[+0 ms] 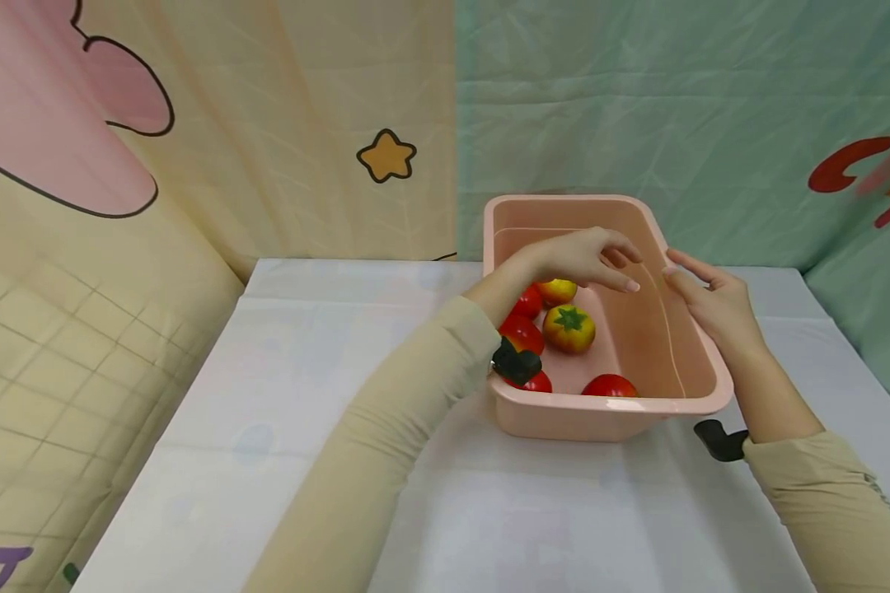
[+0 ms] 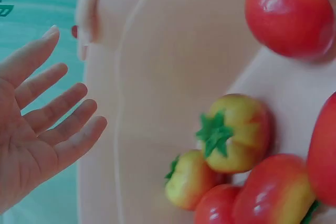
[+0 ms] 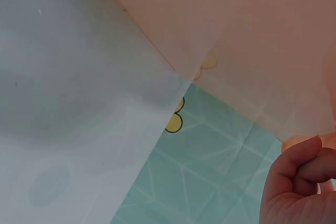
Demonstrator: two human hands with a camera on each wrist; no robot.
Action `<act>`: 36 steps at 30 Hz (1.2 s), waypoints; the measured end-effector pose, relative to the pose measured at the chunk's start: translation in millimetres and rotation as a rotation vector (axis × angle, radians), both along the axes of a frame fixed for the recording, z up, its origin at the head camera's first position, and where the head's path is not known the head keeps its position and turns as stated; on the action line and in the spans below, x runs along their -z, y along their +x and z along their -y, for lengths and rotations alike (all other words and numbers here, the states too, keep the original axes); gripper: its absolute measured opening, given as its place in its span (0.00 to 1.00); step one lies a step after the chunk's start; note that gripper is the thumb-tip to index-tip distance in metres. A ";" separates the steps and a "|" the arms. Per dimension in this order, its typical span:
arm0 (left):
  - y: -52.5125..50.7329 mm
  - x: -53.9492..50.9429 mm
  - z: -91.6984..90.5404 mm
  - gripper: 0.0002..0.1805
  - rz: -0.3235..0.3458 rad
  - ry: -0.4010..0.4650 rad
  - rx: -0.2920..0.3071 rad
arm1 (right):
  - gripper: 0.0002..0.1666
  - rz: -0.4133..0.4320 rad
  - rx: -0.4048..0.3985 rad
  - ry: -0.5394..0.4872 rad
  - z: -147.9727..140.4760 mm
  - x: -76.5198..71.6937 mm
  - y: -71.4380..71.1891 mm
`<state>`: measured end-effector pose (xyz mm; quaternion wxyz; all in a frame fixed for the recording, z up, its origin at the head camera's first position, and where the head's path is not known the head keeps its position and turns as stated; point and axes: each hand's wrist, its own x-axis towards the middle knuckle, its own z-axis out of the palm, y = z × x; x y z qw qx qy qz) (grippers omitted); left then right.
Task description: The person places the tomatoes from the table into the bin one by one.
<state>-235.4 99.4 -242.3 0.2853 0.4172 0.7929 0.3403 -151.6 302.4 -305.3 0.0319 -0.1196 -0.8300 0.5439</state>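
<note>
A deep pink plastic basin (image 1: 608,403) stands on the white-covered table, holding several red and yellow tomatoes, one with a green star-shaped top (image 1: 569,328). Over the basin's far part hovers my left hand (image 1: 589,254), its fingers loosely bent and nothing in them. In the left wrist view the left hand (image 2: 47,124) shows a bare palm, apart from the tomatoes (image 2: 236,132). My right hand (image 1: 719,305) grips the basin's right rim between thumb and fingers. Its curled fingers (image 3: 294,171) are by the basin's edge in the right wrist view; the far fingertips are hidden.
Behind the table hangs a patterned curtain (image 1: 638,99), close to the basin's far end. White tablecloth (image 1: 326,395) extends left and in front of the basin. A red tomato (image 1: 610,385) lies by the near wall, separate from the cluster along the left side.
</note>
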 end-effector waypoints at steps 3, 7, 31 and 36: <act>0.0 -10.4 7.7 0.28 0.003 0.047 0.004 | 0.39 0.011 -0.001 -0.007 -0.8 1.1 -1.4; -0.9 -25.0 24.0 0.27 -0.022 0.085 0.008 | 0.40 0.031 -0.004 -0.028 -2.2 1.1 -2.3; 4.7 12.0 250.9 0.37 -0.734 -0.323 -0.300 | 0.36 -0.188 -0.213 0.387 -61.4 2.7 9.2; 11.3 30.6 295.7 0.40 -0.843 -0.424 -0.354 | 0.40 -0.123 -0.254 0.928 -89.9 13.5 16.7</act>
